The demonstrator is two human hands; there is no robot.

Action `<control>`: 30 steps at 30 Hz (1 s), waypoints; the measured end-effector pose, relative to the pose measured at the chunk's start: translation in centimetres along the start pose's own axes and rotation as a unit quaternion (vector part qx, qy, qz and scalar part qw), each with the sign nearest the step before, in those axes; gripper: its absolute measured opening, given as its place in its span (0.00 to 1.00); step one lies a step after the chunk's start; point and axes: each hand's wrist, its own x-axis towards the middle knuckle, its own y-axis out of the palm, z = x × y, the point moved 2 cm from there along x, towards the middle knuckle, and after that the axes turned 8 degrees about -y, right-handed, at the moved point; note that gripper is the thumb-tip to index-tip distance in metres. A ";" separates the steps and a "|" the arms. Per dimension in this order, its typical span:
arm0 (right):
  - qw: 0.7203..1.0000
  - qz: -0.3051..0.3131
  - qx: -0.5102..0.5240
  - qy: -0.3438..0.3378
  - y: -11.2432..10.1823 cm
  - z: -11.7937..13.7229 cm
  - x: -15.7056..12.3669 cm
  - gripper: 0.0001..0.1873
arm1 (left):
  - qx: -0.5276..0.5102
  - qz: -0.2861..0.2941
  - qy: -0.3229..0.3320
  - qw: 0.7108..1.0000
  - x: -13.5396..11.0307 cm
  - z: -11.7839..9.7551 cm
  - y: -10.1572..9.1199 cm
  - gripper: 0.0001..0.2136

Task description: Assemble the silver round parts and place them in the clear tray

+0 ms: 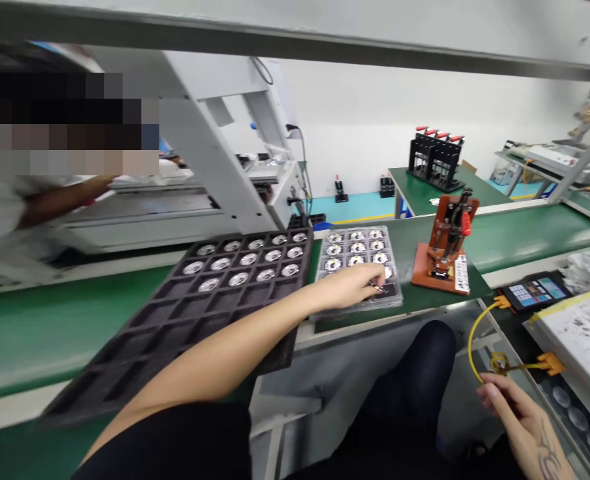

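Note:
My left hand reaches across to a clear plastic tray and is closed in a pinch over its near right part. A small shiny bit shows at the fingertips, too small to name. Round silver-and-white parts, some with a yellow spot, fill the tray's farther pockets; my hand hides some nearer ones. Low at the right, my right hand is closed with thumb and finger on a thin yellow cable. The cable rises in a curve to an orange connector at a handheld device with keypad and screen.
A black compartment tray with round silver parts in its far rows lies left. An orange toggle-clamp fixture with red handle stands right of the clear tray. A white box sits at right. A co-worker's arm shows at far left.

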 end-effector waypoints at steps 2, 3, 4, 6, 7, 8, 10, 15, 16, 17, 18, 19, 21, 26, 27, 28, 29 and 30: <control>0.998 -0.006 0.007 -0.054 0.3 2.9 0.4 0.30 | -0.037 -0.034 0.075 0.996 1.2 -3.9 0.6 0.01; 0.996 -0.009 0.017 -0.088 0.3 4.5 0.7 0.28 | -0.060 -0.048 0.129 0.989 1.9 -6.0 1.1 0.01; 0.992 -0.016 0.029 -0.121 0.3 6.2 1.0 0.26 | -0.081 -0.060 0.191 0.976 2.6 -8.1 1.6 0.02; 0.980 -0.038 0.070 -0.183 -0.2 9.2 1.8 0.24 | -0.102 -0.086 0.321 0.938 3.9 -12.0 2.7 0.05; 0.971 -0.050 0.090 -0.214 -0.6 10.5 2.1 0.26 | -0.101 -0.104 0.383 0.912 4.5 -13.7 3.1 0.06; 0.965 -0.056 0.102 -0.237 -1.1 11.4 2.3 0.28 | -0.092 -0.125 0.436 0.886 5.0 -15.1 3.6 0.07; 0.957 -0.062 0.103 -0.265 -2.3 12.7 2.3 0.29 | -0.062 -0.166 0.510 0.842 5.9 -17.4 4.3 0.08; 0.960 -0.117 0.073 -0.245 -4.9 13.0 0.9 0.19 | -0.045 -0.207 0.571 0.793 7.9 -21.1 6.1 0.06; 0.961 -0.130 0.072 -0.233 -5.5 12.8 0.5 0.19 | -0.049 -0.207 0.580 0.786 8.2 -21.8 6.5 0.05; 0.962 -0.142 0.071 -0.220 -6.1 12.5 0.1 0.20 | -0.053 -0.202 0.589 0.780 8.5 -22.5 7.0 0.05; 0.964 -0.154 0.068 -0.206 -6.8 12.1 -0.3 0.21 | -0.057 -0.191 0.598 0.777 8.9 -23.3 7.4 0.05; 0.965 -0.167 0.063 -0.192 -7.6 11.8 -0.8 0.21 | -0.062 -0.170 0.604 0.776 9.5 -24.1 7.8 0.07; 0.964 -0.207 0.035 -0.162 -9.8 10.8 -1.9 0.21 | -0.081 -0.102 0.601 0.789 11.1 -26.0 8.4 0.12; 0.919 -0.363 -0.101 -0.112 -16.7 9.1 -5.6 0.22 | -0.146 0.053 0.470 0.869 19.7 -32.9 9.0 0.35; 0.907 -0.388 -0.119 -0.110 -17.8 9.1 -6.3 0.23 | -0.134 0.065 0.449 0.881 21.7 -34.5 9.1 0.33; 0.898 -0.404 -0.134 -0.110 -18.7 9.1 -7.0 0.23 | -0.101 0.086 0.436 0.890 23.6 -36.2 9.5 0.32; 0.892 -0.413 -0.147 -0.111 -19.4 9.1 -7.7 0.23 | -0.061 0.116 0.425 0.896 25.4 -37.7 9.9 0.33; 0.888 -0.417 -0.160 -0.111 -19.9 9.2 -8.4 0.23 | -0.041 0.139 0.421 0.895 26.9 -39.0 10.2 0.33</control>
